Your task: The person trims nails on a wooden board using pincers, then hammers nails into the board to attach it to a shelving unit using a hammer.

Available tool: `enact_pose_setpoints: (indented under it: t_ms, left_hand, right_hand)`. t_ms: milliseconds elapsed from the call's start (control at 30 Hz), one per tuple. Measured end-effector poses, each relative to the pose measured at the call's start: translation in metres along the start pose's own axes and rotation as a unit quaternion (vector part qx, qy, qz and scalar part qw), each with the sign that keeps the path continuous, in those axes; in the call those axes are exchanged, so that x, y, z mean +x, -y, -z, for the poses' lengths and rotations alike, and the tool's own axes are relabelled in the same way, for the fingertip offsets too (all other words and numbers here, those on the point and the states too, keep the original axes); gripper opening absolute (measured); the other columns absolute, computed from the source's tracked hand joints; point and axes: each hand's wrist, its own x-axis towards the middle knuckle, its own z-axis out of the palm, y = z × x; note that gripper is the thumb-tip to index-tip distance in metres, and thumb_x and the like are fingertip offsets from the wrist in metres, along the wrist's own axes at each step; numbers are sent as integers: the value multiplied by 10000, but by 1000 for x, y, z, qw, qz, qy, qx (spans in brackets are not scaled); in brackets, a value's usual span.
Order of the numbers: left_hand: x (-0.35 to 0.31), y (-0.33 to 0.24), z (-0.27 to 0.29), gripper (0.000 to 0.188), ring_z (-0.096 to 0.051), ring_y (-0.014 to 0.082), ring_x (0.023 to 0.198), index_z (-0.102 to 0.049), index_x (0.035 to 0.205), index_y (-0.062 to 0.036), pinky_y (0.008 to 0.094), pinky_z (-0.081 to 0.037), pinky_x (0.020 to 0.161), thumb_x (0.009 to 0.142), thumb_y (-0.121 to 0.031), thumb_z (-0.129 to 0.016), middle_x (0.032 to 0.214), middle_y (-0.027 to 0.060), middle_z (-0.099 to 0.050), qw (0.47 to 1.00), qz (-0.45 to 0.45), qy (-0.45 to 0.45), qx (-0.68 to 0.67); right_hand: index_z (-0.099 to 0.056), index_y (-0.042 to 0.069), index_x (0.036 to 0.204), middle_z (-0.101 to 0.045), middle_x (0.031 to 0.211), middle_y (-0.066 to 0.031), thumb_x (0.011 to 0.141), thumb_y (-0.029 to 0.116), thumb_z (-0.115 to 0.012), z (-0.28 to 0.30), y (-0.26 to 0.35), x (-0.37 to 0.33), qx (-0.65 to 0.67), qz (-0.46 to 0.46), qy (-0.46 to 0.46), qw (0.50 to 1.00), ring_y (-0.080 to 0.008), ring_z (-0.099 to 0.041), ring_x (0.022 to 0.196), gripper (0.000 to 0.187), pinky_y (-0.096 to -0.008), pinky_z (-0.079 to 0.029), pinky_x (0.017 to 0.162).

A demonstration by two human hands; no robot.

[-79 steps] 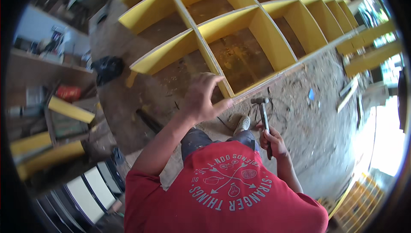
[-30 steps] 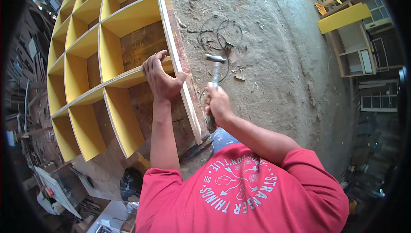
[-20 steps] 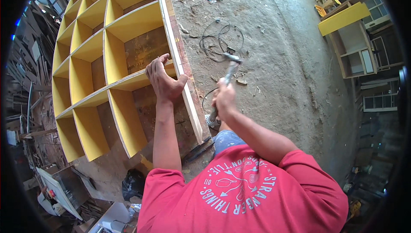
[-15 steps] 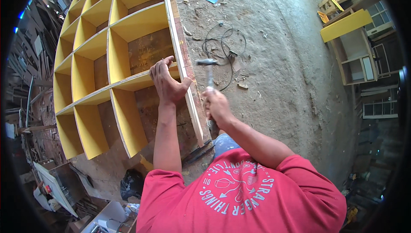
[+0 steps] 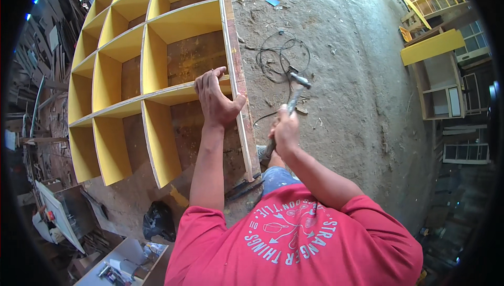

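Hammer (image 5: 295, 96) farther rightward, in right grip (image 5: 285, 132)

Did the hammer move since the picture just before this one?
Yes. Judged against the yellow grid, the hammer in the right hand has swung to the right, its head now farther from the grid's edge.

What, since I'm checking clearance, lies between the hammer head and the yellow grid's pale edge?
In the head view: reddish board edge, then floor with black cable.
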Motion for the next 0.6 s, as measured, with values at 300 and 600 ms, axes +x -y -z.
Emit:
enact_pose_setpoints:
  t_ms: [300,600]
  left_hand:
    - [1,2,0,671,-545,377,1137,-615,1221,-33,478,-387,1093,604,-254,-759,1133,168,-614,1000,-3,-6,-17]
    - [-5,10,1,678,-553,370,1158,-613,1225,-34,476,-380,1110,604,-265,-758,1152,172,-623,1000,15,-2,-19]
  right_hand:
    - [-528,92,1040,-483,696,21,1145,320,-484,-3,14,-6,-35,-4,51,998,-87,-463,474,255,-282,-401,387]
    - [-540,87,1082,-473,695,39,1151,349,-489,-10,23,-18,-94,-9,167,981,-79,-429,469,276,-260,-388,407]
